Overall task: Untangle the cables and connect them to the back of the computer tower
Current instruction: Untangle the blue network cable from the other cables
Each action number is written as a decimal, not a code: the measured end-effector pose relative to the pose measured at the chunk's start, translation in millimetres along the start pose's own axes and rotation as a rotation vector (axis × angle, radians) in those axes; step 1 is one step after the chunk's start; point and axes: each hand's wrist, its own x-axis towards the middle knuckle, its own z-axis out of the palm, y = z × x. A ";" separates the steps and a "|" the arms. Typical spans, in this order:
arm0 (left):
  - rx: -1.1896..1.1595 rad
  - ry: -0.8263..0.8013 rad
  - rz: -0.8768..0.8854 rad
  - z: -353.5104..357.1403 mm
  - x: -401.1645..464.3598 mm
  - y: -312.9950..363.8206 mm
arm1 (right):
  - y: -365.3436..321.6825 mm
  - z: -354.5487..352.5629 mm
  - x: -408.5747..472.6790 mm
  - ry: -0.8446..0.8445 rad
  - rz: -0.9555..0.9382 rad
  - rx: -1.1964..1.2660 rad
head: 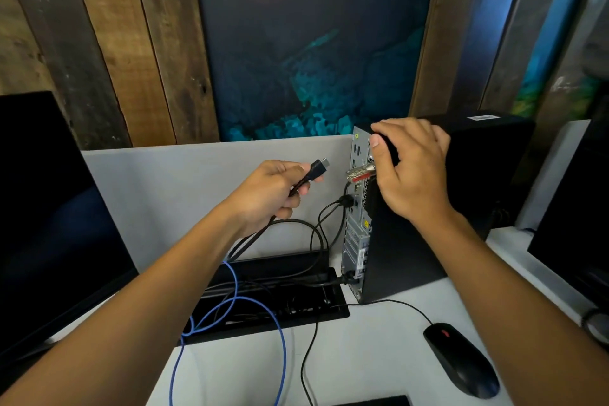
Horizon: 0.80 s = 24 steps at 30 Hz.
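Centre of frame: your left hand (275, 189) grasps a black HDMI cable (260, 227) just behind its plug (319, 167), fingers curled round the cord, with the metal tip pointing right toward the rear panel (357, 208) of the computer tower (461, 208). The plug is near the panel but apart from it.

Right of centre: your right hand (408, 168) rests on the tower's upper rear corner, fingers bent over the top edge and thumb down along the back edge. The tower stands upright on the white counter (379, 356).

On the panel, a connector with silver thumbscrews (361, 172) sits just beside your right thumb, and thinner black cables (326, 217) are plugged in below it. These loop down into an open black cable tray (280, 306) set into the counter, lower centre.

A blue network cable (283, 349) coils out of the tray and trails to the bottom edge, unconnected to the tower.

Lower right: a black wired mouse (461, 361) lies on the counter, its cord (405, 305) running toward the tower's base.

Left edge: a dark monitor (49, 208) stands on the counter.
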 end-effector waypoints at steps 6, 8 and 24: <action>0.122 0.085 0.106 9.8 14.1 -3.4 | -0.6 6.9 -3.0 0.082 -0.014 -0.002; 0.167 0.155 0.149 13.1 19.7 -4.1 | 0.2 7.7 -2.9 0.088 -0.019 -0.002; 0.568 0.359 0.255 32.9 37.9 25.4 | 0.9 11.3 -4.3 0.125 -0.026 0.006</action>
